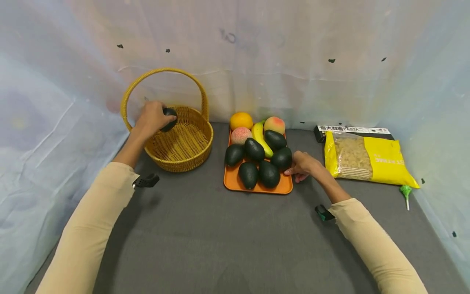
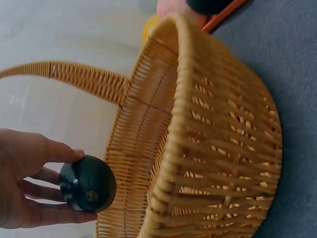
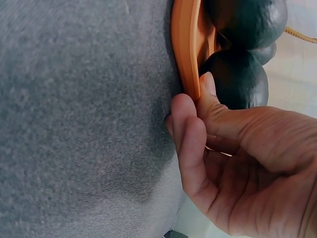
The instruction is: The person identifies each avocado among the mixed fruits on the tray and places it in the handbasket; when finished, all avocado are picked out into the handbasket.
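My left hand (image 1: 152,117) grips a dark green avocado (image 2: 89,182), thumb and fingers around its sides, above the opening of a wicker basket (image 1: 208,141). The basket's tall handle (image 1: 167,70) arches over, and its woven floor shows bare. With the thumb inside and fingers outside, my right hand (image 1: 302,165) pinches the right rim of an orange tray (image 3: 187,44). Several avocados (image 1: 269,174) lie on that tray, along with a banana (image 1: 260,139), an orange (image 1: 241,121) and two peaches (image 1: 274,124). One avocado (image 3: 240,82) sits right by my right thumb.
To the right lies a yellow pasta bag (image 1: 385,161), with a black pasta box (image 1: 354,130) behind it. A green lollipop (image 1: 406,190) rests near the right edge. Pale curtains (image 1: 257,61) enclose the back and sides of the grey table (image 1: 220,237).
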The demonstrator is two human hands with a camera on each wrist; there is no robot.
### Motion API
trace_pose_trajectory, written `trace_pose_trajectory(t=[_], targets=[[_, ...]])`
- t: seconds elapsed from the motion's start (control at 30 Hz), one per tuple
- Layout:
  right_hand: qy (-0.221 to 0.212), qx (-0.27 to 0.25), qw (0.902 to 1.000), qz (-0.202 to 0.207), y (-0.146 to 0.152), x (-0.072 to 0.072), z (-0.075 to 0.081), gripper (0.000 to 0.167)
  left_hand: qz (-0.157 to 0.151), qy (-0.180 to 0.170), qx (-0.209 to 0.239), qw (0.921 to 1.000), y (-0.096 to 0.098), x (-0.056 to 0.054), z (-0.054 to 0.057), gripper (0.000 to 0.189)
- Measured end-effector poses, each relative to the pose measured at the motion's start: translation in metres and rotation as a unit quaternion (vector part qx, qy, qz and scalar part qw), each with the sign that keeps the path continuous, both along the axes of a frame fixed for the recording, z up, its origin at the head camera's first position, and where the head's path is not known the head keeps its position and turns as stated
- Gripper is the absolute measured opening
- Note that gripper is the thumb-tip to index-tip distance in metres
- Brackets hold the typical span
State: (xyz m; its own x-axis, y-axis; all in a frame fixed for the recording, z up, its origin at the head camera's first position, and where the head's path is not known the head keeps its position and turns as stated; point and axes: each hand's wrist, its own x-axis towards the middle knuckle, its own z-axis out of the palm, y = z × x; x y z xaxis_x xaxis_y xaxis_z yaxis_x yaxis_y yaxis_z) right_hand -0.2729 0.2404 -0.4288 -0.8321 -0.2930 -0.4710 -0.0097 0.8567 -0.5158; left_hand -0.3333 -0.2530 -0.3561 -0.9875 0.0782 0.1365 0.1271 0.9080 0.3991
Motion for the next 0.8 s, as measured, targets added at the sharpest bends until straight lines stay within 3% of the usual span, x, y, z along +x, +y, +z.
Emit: trace_pose_trajectory(t=[0.2, 0.4, 0.6, 0.8], targets=[[-0.003, 0.005, 1.0, -0.002, 0.0, 0.0, 0.001, 0.027, 0.005, -0.023, 0.008, 0.9997, -0.01, -0.011, -0.007, 0.045], [-0.001, 0.004, 1.0, -0.005, 0.002, -0.002, -0.001, 0.027, 0.009, -0.008, -0.005, 0.9999, -0.017, -0.021, -0.017, 0.033], [0.001, 0.006, 1.0, -0.006, 0.001, -0.001, -0.002, 0.028, 0.027, 0.009, -0.034, 0.999, -0.02, -0.029, -0.03, 0.036], [0.004, -0.005, 1.0, 0.001, 0.0, 0.001, 0.0, 0.027, 0.051, -0.043, -0.045, 0.9967, -0.021, -0.028, -0.038, 0.038]])
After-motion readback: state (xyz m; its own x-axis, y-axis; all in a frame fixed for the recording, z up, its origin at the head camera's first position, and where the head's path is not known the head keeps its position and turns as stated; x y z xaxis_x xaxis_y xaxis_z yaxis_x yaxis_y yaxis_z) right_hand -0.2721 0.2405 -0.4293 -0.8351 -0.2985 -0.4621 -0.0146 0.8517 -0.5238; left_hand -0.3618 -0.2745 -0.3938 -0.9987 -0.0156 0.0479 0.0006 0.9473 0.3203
